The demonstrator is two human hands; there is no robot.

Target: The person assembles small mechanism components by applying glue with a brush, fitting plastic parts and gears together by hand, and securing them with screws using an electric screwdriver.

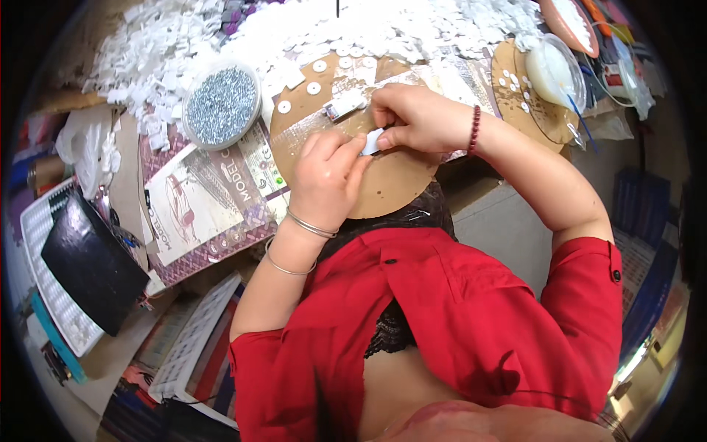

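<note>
Both hands meet over a round brown cardboard sheet [394, 188]. Between the fingertips of my left hand [324, 173] and my right hand [431, 121] is a small white plastic piece [373, 142]. The fingers of each hand are closed on it, and part of it is hidden. Just beyond my left hand, a small white block with a metallic part [345, 107] lies on the cardboard. Several white discs [314, 88] with centre holes are scattered toward the sheet's far edge. Left of the sheet stands a round clear tub [223, 105] full of small silvery metal parts.
A large heap of white plastic pieces [158, 55] covers the table's far side. At right, another cardboard round [508, 88] bears small white discs beside a clear tub [554, 70] of whitish material. A black box [92, 261] and white crate [44, 221] stand at left.
</note>
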